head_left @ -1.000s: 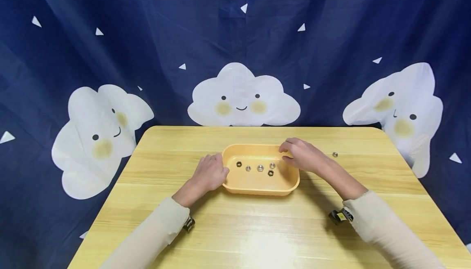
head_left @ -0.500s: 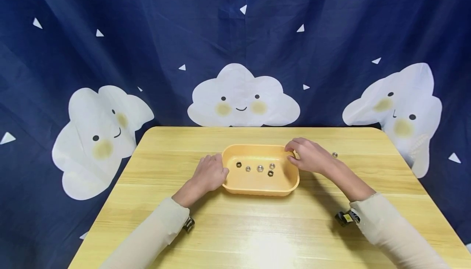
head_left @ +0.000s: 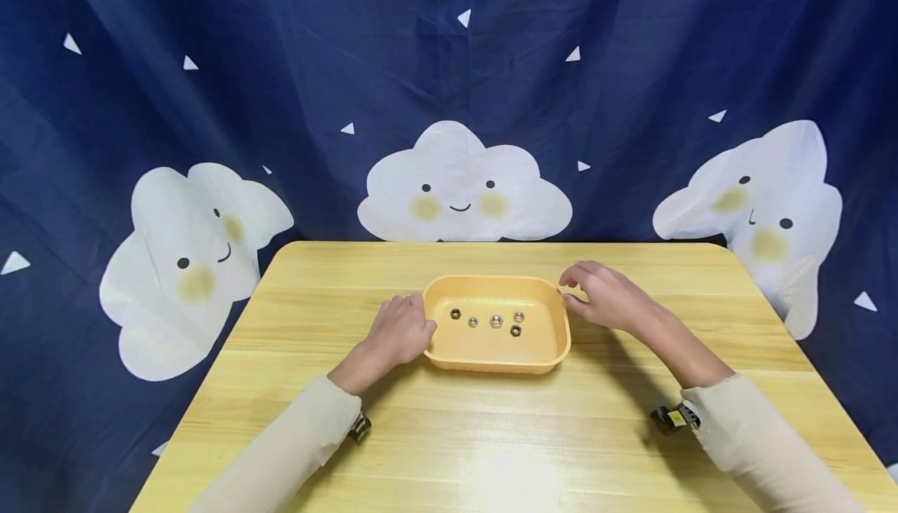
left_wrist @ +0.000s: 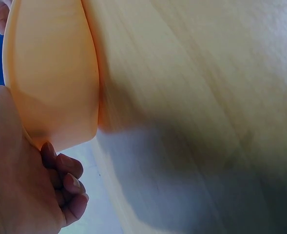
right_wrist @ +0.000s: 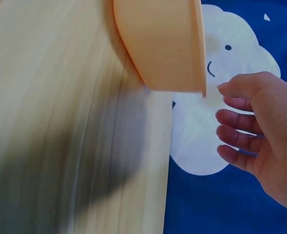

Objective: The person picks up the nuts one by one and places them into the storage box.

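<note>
A shallow orange plastic tray (head_left: 491,366) stands on the table with several metal hex nuts scattered on its floor. Among them are a dark nut (head_left: 456,313) at the left, a larger silver nut (head_left: 496,321) near the middle and another dark nut (head_left: 516,330) to its right. My left hand (head_left: 400,330) grips the tray's left end, fingers curled at the rim and thumb over it. Just off the tray's right rim is my right hand (head_left: 606,295), its fingers loosely bent. In the right wrist view that hand (right_wrist: 265,126) holds nothing.
The light wooden table (head_left: 449,435) reaches back to a dark blue curtain (head_left: 449,45) printed with white clouds. Wrist cameras hang under both sleeves, such as the right wrist camera (head_left: 669,419).
My right hand has drawn back to the right, from over the tray to beyond its rim, and now hides the nut lying on the table. The left hand stays put.
</note>
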The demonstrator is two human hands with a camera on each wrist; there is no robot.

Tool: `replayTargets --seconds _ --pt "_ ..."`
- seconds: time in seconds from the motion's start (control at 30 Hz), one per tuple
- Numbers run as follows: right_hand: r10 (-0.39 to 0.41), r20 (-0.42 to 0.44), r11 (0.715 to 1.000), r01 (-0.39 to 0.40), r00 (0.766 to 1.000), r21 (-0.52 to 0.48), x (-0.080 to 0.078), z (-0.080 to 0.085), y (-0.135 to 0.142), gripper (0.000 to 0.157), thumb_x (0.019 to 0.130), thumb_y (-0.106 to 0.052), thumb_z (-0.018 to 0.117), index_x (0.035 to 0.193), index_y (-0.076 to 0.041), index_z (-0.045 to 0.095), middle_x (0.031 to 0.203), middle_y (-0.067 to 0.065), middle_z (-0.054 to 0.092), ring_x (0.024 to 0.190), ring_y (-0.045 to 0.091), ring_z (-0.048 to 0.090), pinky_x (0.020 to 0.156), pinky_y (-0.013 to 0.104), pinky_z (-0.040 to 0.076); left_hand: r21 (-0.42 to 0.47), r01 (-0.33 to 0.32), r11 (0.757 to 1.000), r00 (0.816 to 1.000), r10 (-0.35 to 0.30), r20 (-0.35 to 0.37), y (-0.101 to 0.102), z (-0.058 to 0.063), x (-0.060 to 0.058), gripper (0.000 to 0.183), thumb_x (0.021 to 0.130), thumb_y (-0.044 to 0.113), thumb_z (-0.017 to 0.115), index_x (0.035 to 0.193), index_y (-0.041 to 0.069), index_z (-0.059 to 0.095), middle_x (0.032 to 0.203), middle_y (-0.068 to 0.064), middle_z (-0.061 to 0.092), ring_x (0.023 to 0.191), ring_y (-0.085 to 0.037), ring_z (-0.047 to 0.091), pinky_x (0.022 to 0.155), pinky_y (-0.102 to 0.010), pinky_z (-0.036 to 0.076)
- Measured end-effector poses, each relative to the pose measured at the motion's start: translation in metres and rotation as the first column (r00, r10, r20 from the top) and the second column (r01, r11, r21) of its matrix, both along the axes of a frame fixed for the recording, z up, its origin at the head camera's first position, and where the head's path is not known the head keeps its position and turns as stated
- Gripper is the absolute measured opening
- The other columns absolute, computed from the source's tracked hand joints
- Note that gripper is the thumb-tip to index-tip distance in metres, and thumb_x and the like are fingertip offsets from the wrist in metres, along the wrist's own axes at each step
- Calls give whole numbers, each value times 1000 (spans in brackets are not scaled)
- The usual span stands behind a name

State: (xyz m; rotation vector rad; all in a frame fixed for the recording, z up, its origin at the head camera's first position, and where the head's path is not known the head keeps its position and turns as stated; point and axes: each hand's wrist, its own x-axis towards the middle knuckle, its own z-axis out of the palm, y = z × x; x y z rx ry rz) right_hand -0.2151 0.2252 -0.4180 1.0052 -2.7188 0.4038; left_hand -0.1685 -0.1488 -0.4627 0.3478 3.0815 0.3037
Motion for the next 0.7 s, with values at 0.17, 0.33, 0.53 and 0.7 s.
replayTargets --seconds 0.17,0.33,0.53,0.7 --pt "-10 3 1000 10 1000 -3 1 -1 6 19 89 -13 76 105 -4 72 98 9 72 91 24 69 81 46 57 12 -6 1000 1000 6 1 0 0 0 25 99 28 51 97 3 53 78 -6 51 77 -24 47 75 -37 37" --pt "-18 12 1000 18 1000 -8 1 -4 13 19 88 -13 77 104 -4 72 97 9 72 89 23 68 79 44 57 16 -9 1000 1000 9 2 0 0 0 25 98 28 50 97 3 53 78 -5 51 77 -24 47 75 -37 37" --pt "-33 15 999 33 999 -4 1 -8 23 19 87 -11 78 103 -3 72 96 10 72 85 22 67 76 43 56 20 -10 1000 1000 10 8 0 0 1 25 99 28 50 97 3 53 79 -6 51 77 -24 47 76 -37 37" --pt "-47 37 999 47 998 3 1 -9 30 19 87 -10 77 103 -2 72 97 11 72 85 24 67 76 44 57 14 -11 1000 1000 11 10 0 0 1 26 99 29 50 98 3 53 79 -6 51 78 -25 47 77 -38 37"
